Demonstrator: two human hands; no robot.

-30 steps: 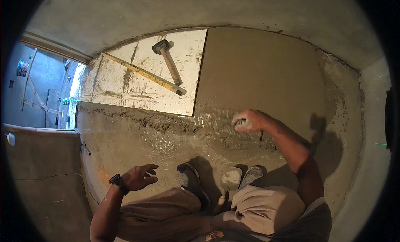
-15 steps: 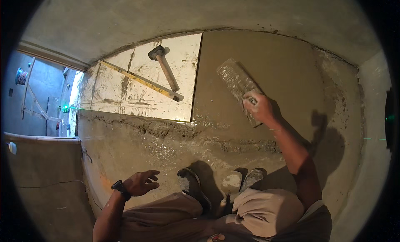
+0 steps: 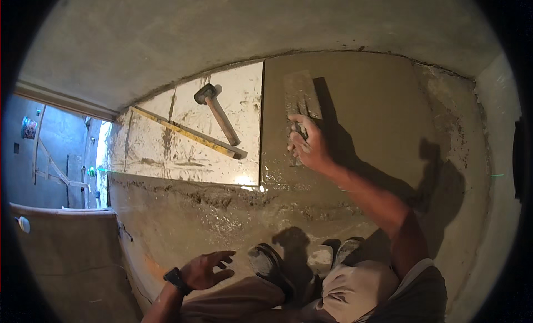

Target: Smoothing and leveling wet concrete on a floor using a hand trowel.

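My right hand [image 3: 306, 144] grips the handle of a rectangular finishing trowel [image 3: 301, 92]. Grey mortar smears the trowel, which points away from me over the smooth wet mortar bed [image 3: 372, 95]. Its shadow falls to the right; whether the whole blade touches the mortar I cannot tell. Just left of it lie white, mortar-smeared tiles [image 3: 233, 167]. On these rest a club hammer [image 3: 221, 120] with a wooden handle and a long yellow spirit level [image 3: 189, 135]. My left hand [image 3: 206, 270], a watch on its wrist, hovers empty near my left knee, fingers apart.
Rough, wet mortar [image 3: 222, 198] runs along the near edge of the tiles and the bed. My shoes [image 3: 270, 263] stand close behind it. A bare wall [image 3: 266, 23] rises at the far side. Left is a doorway [image 3: 61, 151] with a green laser light beside it.
The trowel has swung from a diagonal to nearly straight ahead and shifted left, nearer the tiles, with my right hand. My left hand has moved slightly right and nearer; my view has tilted.
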